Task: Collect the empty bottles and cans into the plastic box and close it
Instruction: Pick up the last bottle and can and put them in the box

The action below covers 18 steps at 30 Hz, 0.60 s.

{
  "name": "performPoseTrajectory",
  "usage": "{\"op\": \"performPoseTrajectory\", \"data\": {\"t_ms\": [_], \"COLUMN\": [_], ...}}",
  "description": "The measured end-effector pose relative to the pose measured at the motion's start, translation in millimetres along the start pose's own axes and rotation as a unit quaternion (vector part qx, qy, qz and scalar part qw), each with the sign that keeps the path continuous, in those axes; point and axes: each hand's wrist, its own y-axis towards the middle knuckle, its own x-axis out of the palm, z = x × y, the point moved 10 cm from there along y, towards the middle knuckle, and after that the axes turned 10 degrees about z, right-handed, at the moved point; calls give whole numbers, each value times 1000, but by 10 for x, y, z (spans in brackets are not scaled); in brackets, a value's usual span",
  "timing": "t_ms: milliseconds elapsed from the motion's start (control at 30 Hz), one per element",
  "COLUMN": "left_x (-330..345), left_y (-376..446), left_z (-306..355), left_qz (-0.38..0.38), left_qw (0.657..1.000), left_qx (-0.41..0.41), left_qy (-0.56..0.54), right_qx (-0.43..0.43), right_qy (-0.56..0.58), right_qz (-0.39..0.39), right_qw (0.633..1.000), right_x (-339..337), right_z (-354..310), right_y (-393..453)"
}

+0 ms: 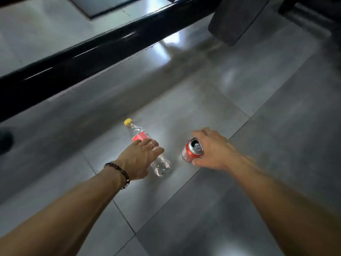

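Note:
A clear plastic bottle (137,133) with a yellow cap and a red label lies on the grey tiled floor. My left hand (140,159) reaches over its middle with fingers spread, touching or just above it. A red drink can (190,153) with an opened top stands tilted to the right of the bottle. My right hand (212,150) is wrapped around the can, thumb at its lower side. No plastic box is in view.
A glossy black beam or table edge (92,58) runs diagonally across the upper left. A dark grey piece of furniture (234,19) stands at the upper right. A dark object (5,139) sits at the left edge.

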Motion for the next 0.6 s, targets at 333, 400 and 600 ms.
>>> {"op": "performPoseTrajectory", "data": {"t_ms": [333, 400, 600], "left_x": [516, 475, -172], "left_y": [262, 254, -232], "left_z": [-50, -28, 113], "left_qz": [40, 39, 29], "left_qw": [995, 994, 998], "left_qx": [6, 2, -44], "left_qy": [89, 98, 18], "right_qx": [-21, -13, -9], "right_qy": [43, 59, 91], "right_qz": [-17, -4, 2], "right_qw": [999, 998, 996], "right_x": [506, 423, -209], "right_z": [67, 86, -140], "right_y": [328, 312, -15]}}
